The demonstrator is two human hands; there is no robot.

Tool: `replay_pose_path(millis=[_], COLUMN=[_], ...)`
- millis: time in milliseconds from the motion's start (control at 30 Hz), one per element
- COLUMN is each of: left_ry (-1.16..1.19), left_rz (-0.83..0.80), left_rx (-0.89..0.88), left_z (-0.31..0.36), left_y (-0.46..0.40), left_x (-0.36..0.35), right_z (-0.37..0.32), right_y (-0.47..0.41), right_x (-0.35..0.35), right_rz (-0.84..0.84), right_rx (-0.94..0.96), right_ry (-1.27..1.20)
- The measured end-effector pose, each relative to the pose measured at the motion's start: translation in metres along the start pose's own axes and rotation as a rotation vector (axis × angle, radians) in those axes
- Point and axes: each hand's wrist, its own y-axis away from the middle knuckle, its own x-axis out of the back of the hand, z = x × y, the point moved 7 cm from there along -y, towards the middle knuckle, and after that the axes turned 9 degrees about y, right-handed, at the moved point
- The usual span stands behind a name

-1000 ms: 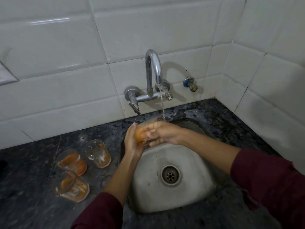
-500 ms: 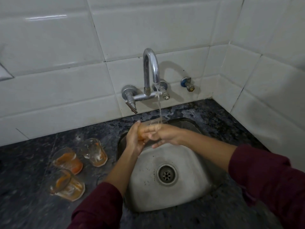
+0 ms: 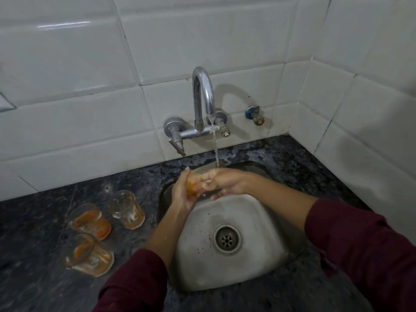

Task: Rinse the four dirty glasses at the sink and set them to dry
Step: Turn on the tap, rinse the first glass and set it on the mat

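Since a moment ago my view has slid a little to the right and the tap sits closer to the middle; my hands have stayed over the back of the sink, with the glass tipped further onto its side under the water. My left hand cups the base of the glass, fingers curled round it, and my right hand wraps over its mouth end, pressed against the glass so both hold it between them. The stream from the curved chrome tap falls onto the top of the glass just at my right knuckles. Orange residue shows through the glass near my left palm.

The steel sink is set into a dark speckled stone counter, its drain open below my wrists. On the counter to the left of the sink stand three more dirty glasses: one nearest the sink, one further left, and one nearest me (all smeared orange inside, standing near each other but apart). White glossy tiles cover the wall behind and the side wall on the right, meeting in a corner. A small valve with a blue collar pokes from the wall to the right of the tap. The light is dim, and my dark red sleeves fill the lower edge.
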Motion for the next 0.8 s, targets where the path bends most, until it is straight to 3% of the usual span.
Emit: replay_pose_path(millis=[67, 133, 200, 300, 367, 433, 467, 500, 533, 633, 667, 733, 800], left_ry=[-0.027, -0.020, -0.023, -0.049, -0.056, -0.059, -0.074, -0.083, -0.096, -0.114, -0.122, -0.151, -0.157], left_rz=[0.085, 0.132, 0.157, 0.145, 0.048, -0.033, -0.028, 0.002, 0.041, 0.096, 0.116, 0.160, 0.149], left_rx=[0.005, 0.039, 0.103, 0.171, 0.161, 0.100, 0.063, 0.035, 0.021, 0.089, 0.110, 0.146, 0.171], left_z=[-0.001, 0.000, 0.001, 0.000, 0.000, 0.002, 0.003, 0.005, 0.006, 0.002, 0.000, -0.003, -0.006], left_y=[-0.001, -0.006, -0.010, -0.010, -0.008, -0.005, -0.005, -0.005, -0.007, -0.008, -0.008, -0.004, 0.000], left_x=[0.006, 0.011, 0.015, 0.017, 0.012, 0.007, 0.006, 0.007, 0.010, 0.012, 0.015, 0.017, 0.014], right_z=[-0.003, -0.006, -0.004, 0.001, 0.005, 0.006, 0.007, 0.005, 0.002, -0.001, 0.003, 0.010, 0.013], right_y=[-0.002, -0.002, -0.001, -0.005, -0.009, -0.006, -0.006, -0.005, -0.004, -0.002, -0.001, 0.002, -0.003], right_x=[-0.004, -0.005, 0.000, 0.005, 0.007, -0.001, -0.004, -0.006, -0.007, -0.008, -0.007, 0.004, 0.004], right_rz=[0.025, 0.125, 0.250, 0.273, 0.186, 0.029, -0.008, -0.023, -0.001, 0.133, 0.169, 0.258, 0.263], right_rx=[0.057, 0.172, 0.189, 0.173, 0.116, 0.045, 0.028, 0.044, 0.088, 0.293, 0.284, 0.194, 0.150], right_ry=[0.286, 1.013, 1.444, 1.379, 0.932, 0.219, 0.022, -0.010, 0.107, 0.907, 1.099, 1.303, 1.275])
